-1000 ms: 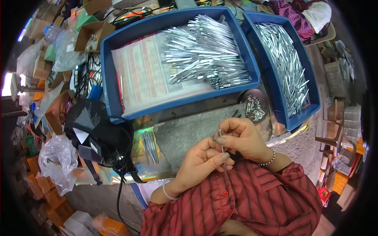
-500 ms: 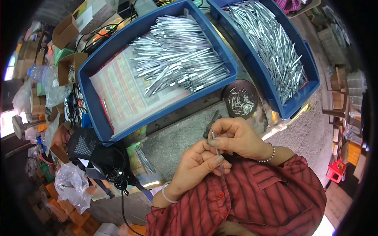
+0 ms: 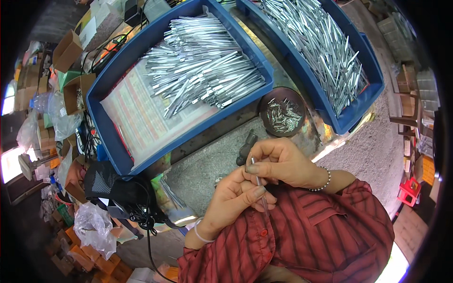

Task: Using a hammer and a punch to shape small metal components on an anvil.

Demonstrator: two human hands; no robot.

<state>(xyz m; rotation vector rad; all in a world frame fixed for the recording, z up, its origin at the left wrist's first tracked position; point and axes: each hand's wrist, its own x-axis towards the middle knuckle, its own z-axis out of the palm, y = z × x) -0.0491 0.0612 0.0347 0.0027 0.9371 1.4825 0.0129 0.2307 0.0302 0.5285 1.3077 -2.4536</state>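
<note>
Close to my chest, my left hand [image 3: 238, 198] pinches the lower part of a slender silver metal stick [image 3: 258, 181]. Thumb and fingers of my right hand [image 3: 281, 165] are closed on its upper end, so both hands grip the one piece. Its tip pokes out above the right thumb, and its lower end runs down in front of my red striped shirt. Just beyond my right hand lies a dark, lumpy object [image 3: 246, 147] whose kind I cannot make out. A round dark bowl [image 3: 267, 123] behind it holds many small metal pieces [image 3: 285, 115].
A blue tray [image 3: 188, 137] at far left holds heaped silver sticks [image 3: 203, 70] on a paper sheet. Another blue tray [image 3: 347, 127] at far right is full of similar sticks [image 3: 325, 52]. A black mesh bag [image 3: 101, 181] with cables sits left, near a few loose sticks [image 3: 173, 193].
The whole view has shifted slightly, with the trays and bowl now further left and up. The dark object shows more fully. Both hands keep nearly the same grip on the stick.
</note>
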